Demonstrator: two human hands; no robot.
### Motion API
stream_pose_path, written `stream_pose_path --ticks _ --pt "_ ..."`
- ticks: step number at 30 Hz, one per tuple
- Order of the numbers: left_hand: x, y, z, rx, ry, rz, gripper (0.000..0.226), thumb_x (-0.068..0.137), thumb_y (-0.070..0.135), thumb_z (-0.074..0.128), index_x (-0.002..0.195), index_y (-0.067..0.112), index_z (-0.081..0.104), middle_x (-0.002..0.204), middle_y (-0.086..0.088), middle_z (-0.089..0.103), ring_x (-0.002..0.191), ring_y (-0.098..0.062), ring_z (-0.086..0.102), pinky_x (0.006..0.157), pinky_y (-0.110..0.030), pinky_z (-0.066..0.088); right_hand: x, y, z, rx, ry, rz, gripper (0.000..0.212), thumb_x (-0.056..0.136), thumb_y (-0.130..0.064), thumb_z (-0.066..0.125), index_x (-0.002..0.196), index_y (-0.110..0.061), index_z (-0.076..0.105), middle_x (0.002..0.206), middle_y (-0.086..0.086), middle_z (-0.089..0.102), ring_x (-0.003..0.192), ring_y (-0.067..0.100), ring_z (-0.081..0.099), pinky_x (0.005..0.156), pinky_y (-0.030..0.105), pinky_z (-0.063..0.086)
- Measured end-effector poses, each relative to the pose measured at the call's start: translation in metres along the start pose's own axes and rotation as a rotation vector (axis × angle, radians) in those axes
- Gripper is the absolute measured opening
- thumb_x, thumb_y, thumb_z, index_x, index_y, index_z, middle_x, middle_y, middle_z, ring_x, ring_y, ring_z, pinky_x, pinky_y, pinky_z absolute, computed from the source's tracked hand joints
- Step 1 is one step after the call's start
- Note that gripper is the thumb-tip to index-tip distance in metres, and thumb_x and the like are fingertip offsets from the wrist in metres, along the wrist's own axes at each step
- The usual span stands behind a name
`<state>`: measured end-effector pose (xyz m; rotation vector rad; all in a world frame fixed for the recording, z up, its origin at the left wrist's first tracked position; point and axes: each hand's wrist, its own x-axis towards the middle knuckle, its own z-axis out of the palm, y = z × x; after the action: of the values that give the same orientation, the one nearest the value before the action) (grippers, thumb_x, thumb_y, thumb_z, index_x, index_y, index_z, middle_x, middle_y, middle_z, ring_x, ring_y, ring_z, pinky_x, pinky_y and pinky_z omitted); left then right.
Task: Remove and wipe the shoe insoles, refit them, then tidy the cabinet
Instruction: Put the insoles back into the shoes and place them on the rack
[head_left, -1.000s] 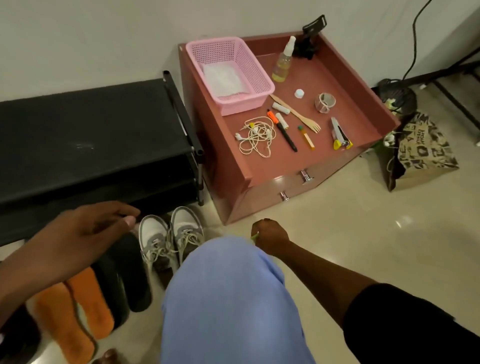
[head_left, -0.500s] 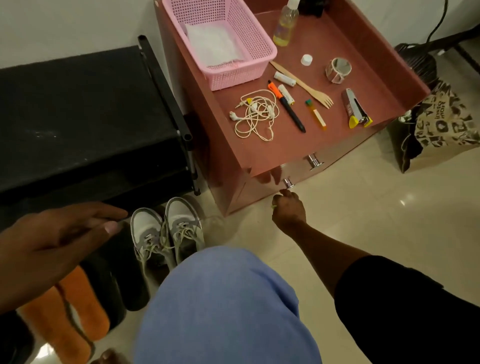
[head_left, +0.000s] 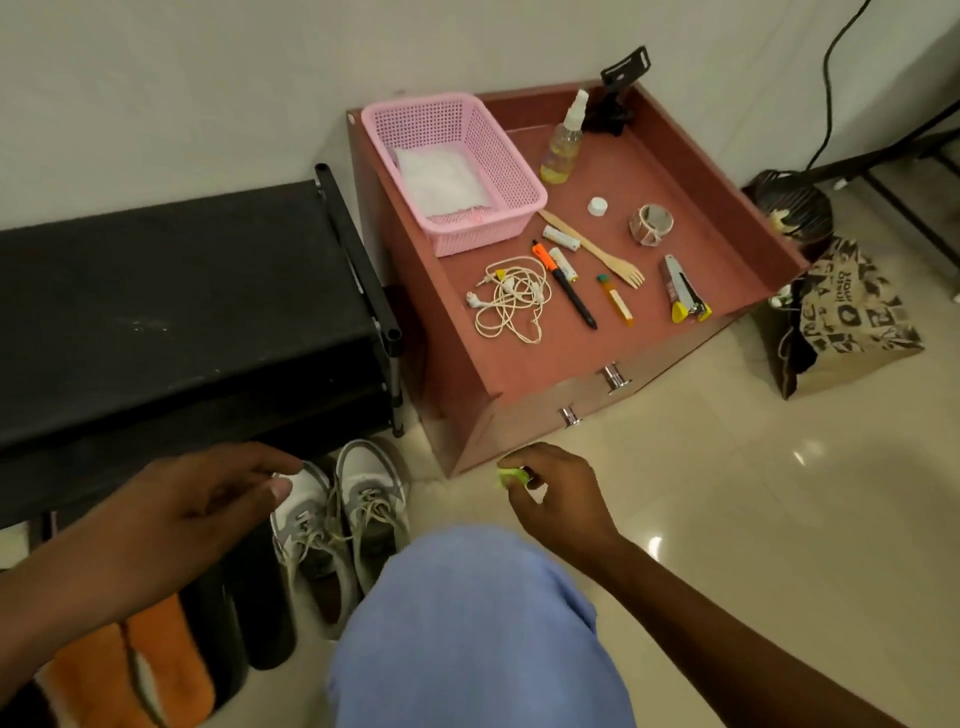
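Observation:
A pair of grey and white sneakers stands on the floor in front of a black shoe rack. My left hand hovers just left of the sneakers, fingers loosely extended, holding nothing. My right hand pinches a small yellow-green object near the front corner of the reddish-brown cabinet. On the cabinet's top sit a pink basket with a white cloth, a spray bottle, tangled earphones, a pen, a wooden fork, a stapler and a tape roll.
Orange slippers and black shoes lie at the lower left. A printed paper bag stands right of the cabinet, with a black stand and cable behind it. My blue-clad knee fills the bottom centre.
My right hand has drawn back from the cabinet's lower handle toward my knee, with the green object still in it. The view has tilted up. My left hand stays near the sneakers.

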<state>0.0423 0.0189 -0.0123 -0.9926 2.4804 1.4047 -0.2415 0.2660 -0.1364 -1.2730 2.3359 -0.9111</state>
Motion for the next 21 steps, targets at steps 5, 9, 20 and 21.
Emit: stream_pose_path --ticks 5,9,20,21 --pt "-0.002 0.006 -0.003 0.048 -0.052 -0.005 0.082 0.059 0.107 0.032 0.123 0.062 0.057 0.109 0.032 0.072 0.102 0.01 0.068 0.09 -0.03 0.058 0.003 -0.074 -0.054 0.195 0.19 -0.129 0.02 0.087 -0.005 0.073 0.102 -0.017 0.078 0.099 -0.01 0.074 0.092 0.016 0.069 0.074 0.027 0.055" --pt "-0.004 0.009 -0.003 0.017 -0.024 -0.025 0.086 0.052 0.11 0.03 0.12 0.063 0.057 0.106 0.032 0.072 0.099 0.011 0.068 0.089 -0.029 0.057 0.029 -0.111 -0.083 0.293 0.308 -0.142 0.026 0.085 0.003 0.074 0.102 -0.015 0.078 0.101 -0.004 0.075 0.096 0.018 0.07 0.08 0.028 0.056" --pt "-0.004 0.008 -0.003 0.005 0.015 -0.046 0.016 0.097 0.046 0.061 0.108 0.054 0.068 0.104 0.032 0.072 0.101 0.01 0.067 0.093 -0.031 0.058 0.214 -0.143 -0.094 0.076 0.458 -0.16 0.009 0.085 -0.02 0.074 0.093 -0.019 0.076 0.087 -0.017 0.071 0.085 -0.001 0.065 0.079 0.024 0.054" --pt "-0.003 0.007 -0.003 0.008 0.017 -0.045 0.016 0.098 0.043 0.062 0.108 0.053 0.069 0.104 0.032 0.072 0.1 0.01 0.067 0.093 -0.03 0.058 0.228 -0.143 -0.093 0.03 0.44 -0.153 0.008 0.084 -0.022 0.073 0.091 -0.02 0.076 0.087 -0.017 0.071 0.086 0.0 0.065 0.08 0.027 0.055"
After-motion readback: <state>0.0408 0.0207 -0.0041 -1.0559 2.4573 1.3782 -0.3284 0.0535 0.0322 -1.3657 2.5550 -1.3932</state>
